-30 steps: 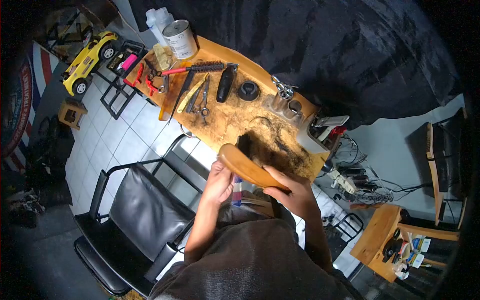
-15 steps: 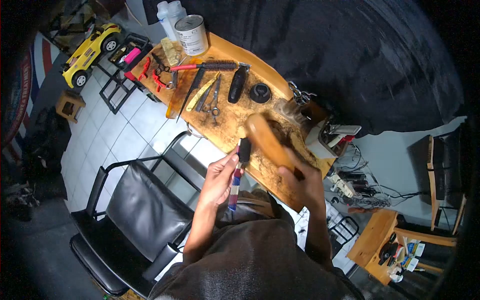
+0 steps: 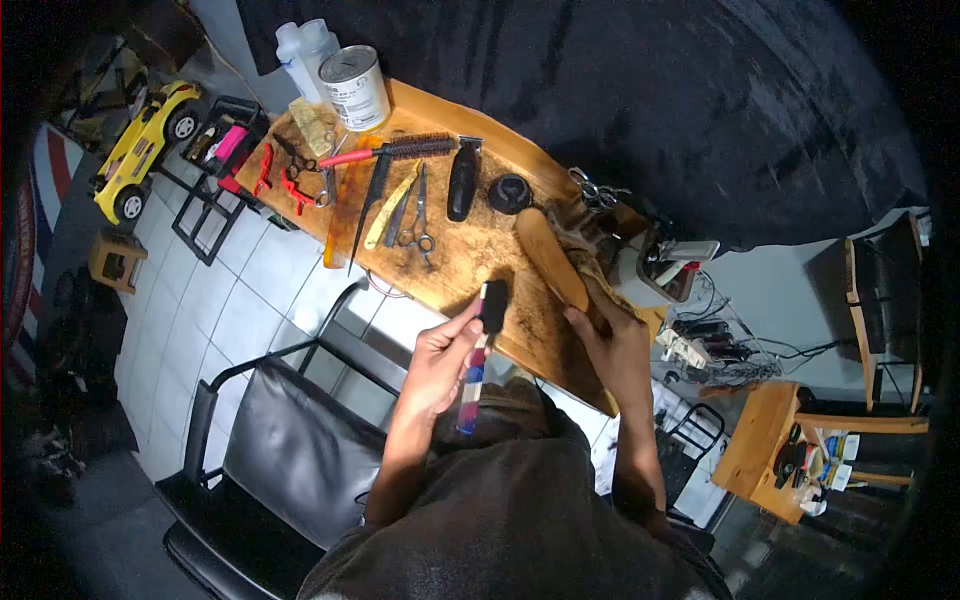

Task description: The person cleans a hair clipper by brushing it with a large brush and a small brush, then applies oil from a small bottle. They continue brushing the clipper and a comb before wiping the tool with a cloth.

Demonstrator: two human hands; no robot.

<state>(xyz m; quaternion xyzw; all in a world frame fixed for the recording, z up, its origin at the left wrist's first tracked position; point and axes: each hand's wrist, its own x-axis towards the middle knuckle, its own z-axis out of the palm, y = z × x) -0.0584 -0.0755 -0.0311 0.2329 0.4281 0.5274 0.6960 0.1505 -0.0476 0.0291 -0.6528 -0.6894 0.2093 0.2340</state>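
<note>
My left hand (image 3: 440,362) is closed around the handle of a slim tool with a red, white and blue striped handle (image 3: 472,385) and a black block-shaped head (image 3: 493,305); it looks like a small brush, held head up at the bench's front edge. In my right hand (image 3: 618,345) is a long, rounded wooden brush (image 3: 550,260), gripped at its near end; its bristles are hidden. The brush is over the right part of the wooden bench (image 3: 460,275), apart from the striped tool. Hair clippings are scattered across the bench top.
Scissors (image 3: 418,225), a yellow-handled razor (image 3: 393,205), a black comb (image 3: 368,210), a black trimmer (image 3: 464,180) and a round hairbrush (image 3: 415,147) lie on the bench. A can (image 3: 355,95) stands at the back left. A black chair (image 3: 300,430) is at left front.
The wooden brush, blurred before, has swung right, away from the striped tool, and appears steadier. My left hand still grips the striped tool. The view has shifted slightly.
</note>
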